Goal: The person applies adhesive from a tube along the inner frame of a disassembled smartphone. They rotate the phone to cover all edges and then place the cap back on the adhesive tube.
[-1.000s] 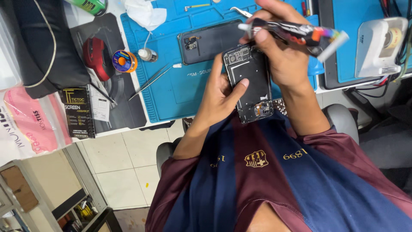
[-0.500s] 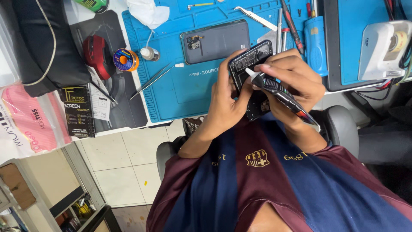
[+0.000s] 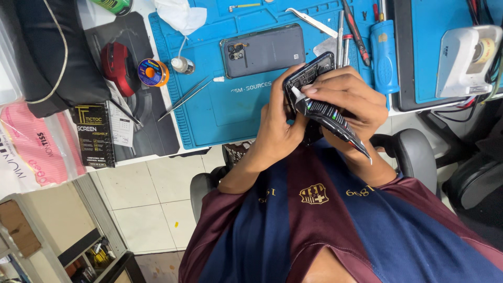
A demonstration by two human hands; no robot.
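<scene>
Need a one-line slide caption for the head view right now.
Left hand steadies an opened phone while the right hand presses a dark adhesive tube to it above a blue mat.

Left hand [image 3: 275,131] grips an opened phone [image 3: 309,76] from the side, insides facing up, held above the near edge of the blue mat [image 3: 209,115]. Right hand [image 3: 348,99] pinches a dark glue tube [image 3: 330,118], white nozzle touching the phone's upper inner edge; the tube's tail angles down toward the chest.

On the mat: grey back cover [image 3: 264,50] lying camera side up, just beyond the phone. Tweezers [image 3: 186,97] left of it, a small bottle [image 3: 182,64] and a tape roll [image 3: 152,72] nearby. Blue screwdriver [image 3: 384,50] right of the hands, more tools beside it. White face mask [image 3: 181,14] at the mat's far edge.
</scene>
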